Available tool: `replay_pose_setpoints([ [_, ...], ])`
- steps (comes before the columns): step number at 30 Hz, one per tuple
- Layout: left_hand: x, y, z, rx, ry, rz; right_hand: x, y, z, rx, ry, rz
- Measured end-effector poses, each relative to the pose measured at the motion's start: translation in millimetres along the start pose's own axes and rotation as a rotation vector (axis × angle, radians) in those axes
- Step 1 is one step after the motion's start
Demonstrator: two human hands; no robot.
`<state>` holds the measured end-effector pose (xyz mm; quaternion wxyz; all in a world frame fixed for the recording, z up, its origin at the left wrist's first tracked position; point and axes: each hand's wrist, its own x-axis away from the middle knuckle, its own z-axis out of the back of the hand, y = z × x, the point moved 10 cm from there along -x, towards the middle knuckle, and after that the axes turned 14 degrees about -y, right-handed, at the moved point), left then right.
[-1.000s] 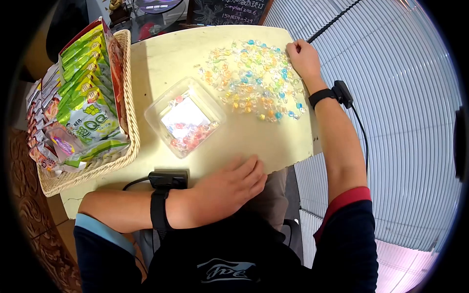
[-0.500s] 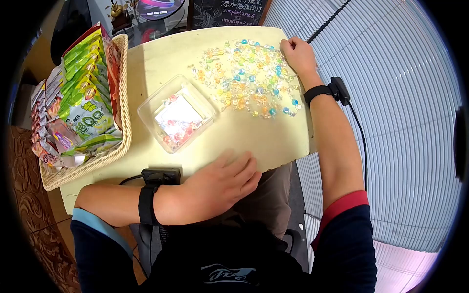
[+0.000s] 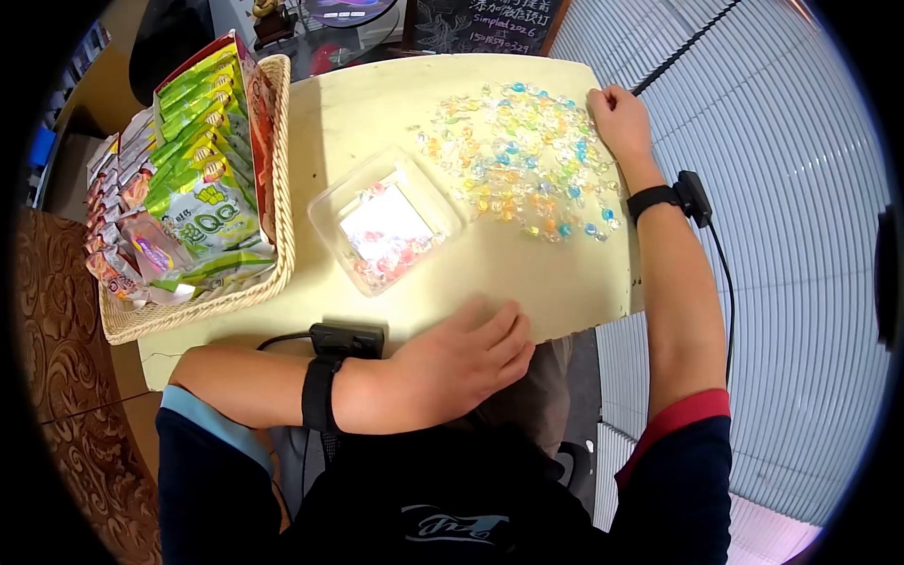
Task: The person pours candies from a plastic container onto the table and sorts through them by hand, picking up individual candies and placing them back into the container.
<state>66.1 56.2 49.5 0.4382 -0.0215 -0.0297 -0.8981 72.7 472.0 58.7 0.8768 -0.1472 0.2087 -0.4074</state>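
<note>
Many small translucent pieces (image 3: 508,160), clear, orange, blue and green, lie spread over the right half of the table. My right hand (image 3: 621,124) rests at the far right table edge beside them, its fingers curled in; whatever is inside, if anything, is hidden. Across the near edge of the table lies my left hand (image 3: 463,365), palm down, fingers loosely bent and slightly apart, with nothing seen in it. In front of it stands a clear square plastic box (image 3: 325,212) with pink-red pieces (image 3: 405,256) inside and a bright white rectangle at its bottom.
On the left a wicker basket (image 3: 282,179) holds green snack packets (image 3: 212,202) and other packets. A black device (image 3: 347,339) is strapped at my left wrist, another (image 3: 694,198) at my right, both cabled. A chalkboard (image 3: 480,26) stands behind the table (image 3: 367,89); blinds (image 3: 782,235) hang at right.
The view has shifted, so everything sits further right in the picture. Both hands keep nearly the same pose, and the pieces and the box stay where they were on the table.
</note>
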Motion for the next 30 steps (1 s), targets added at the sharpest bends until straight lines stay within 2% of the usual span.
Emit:
replay_pose_setpoints([
  [4,-2.0,-1.9,0.0,0.039,-0.058,-0.014,1.2,2.2,0.7,0.006,-0.020,-0.054],
  [11,-3.7,-6.6,3.6,0.146,-0.116,-0.034,3.4,3.3,0.1,0.004,0.031,0.000],
  [15,-4.4,-5.6,3.1,0.128,-0.115,-0.030,0.8,6.1,-3.4,-0.006,-0.025,-0.024],
  [30,-3.4,-4.3,-1.2,0.091,-0.111,-0.026,0.5,-0.5,0.6,-0.030,0.018,0.038],
])
